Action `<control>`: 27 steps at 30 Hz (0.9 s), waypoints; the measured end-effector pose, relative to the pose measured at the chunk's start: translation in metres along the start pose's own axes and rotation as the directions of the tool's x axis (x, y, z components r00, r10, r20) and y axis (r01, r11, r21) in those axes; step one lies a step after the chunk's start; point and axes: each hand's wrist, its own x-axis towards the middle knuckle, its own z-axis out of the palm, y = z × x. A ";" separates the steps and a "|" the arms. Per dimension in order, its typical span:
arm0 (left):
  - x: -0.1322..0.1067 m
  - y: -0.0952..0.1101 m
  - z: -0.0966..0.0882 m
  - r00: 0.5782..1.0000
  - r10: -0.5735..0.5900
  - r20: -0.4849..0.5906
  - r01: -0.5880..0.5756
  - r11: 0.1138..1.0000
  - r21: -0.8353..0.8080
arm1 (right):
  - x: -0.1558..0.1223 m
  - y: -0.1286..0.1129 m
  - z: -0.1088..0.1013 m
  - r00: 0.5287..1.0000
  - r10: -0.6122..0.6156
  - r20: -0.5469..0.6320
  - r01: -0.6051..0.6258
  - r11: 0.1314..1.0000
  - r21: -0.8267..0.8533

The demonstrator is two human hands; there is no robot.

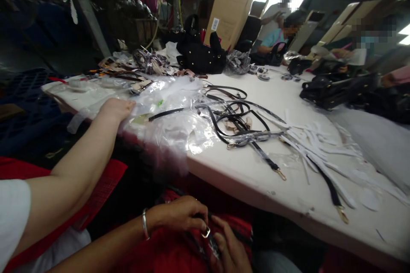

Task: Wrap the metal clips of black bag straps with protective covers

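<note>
In my lap, above red cloth, my left hand (181, 215) wears a silver bangle (145, 224) and pinches a dark strap beside its gold-coloured metal buckle (206, 233). My right hand (229, 245) curls around the same strap just below, where shiny clear plastic film (213, 245) shows on it. Part of the strap lies hidden by the fingers. On the table (230, 175) in front, several black straps (238, 128) with gold clips lie in a tangle, some wrapped in clear film. White strips (315, 140) are spread to their right.
A neighbour's bare arm (86, 162) reaches in from the left to clear plastic bags (179, 115) at the table edge. Black bags (201, 53) and a tall cardboard box (229, 8) stand at the back. Other people sit along the far right side.
</note>
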 end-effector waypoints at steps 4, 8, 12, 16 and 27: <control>0.000 -0.002 0.000 0.999 0.022 0.044 -0.022 1.000 -0.001 | 0.000 -0.003 0.011 0.995 0.097 0.027 -0.099 0.992 0.081; 0.001 -0.011 -0.003 0.999 0.034 0.015 -0.035 0.999 0.027 | -0.002 -0.006 0.016 0.988 0.144 0.056 -0.149 0.984 0.094; 0.004 -0.017 -0.007 0.998 0.063 0.021 -0.066 0.987 0.145 | -0.001 -0.006 0.009 0.971 0.208 0.115 -0.210 0.978 0.005; 0.009 -0.009 -0.005 0.993 0.119 -0.013 -0.104 0.912 0.397 | 0.006 -0.006 0.003 0.963 0.244 0.115 -0.233 0.967 -0.100; 0.020 -0.008 0.004 0.981 0.196 0.001 -0.170 0.846 0.506 | 0.021 -0.029 0.010 0.979 0.176 0.102 -0.194 0.960 0.201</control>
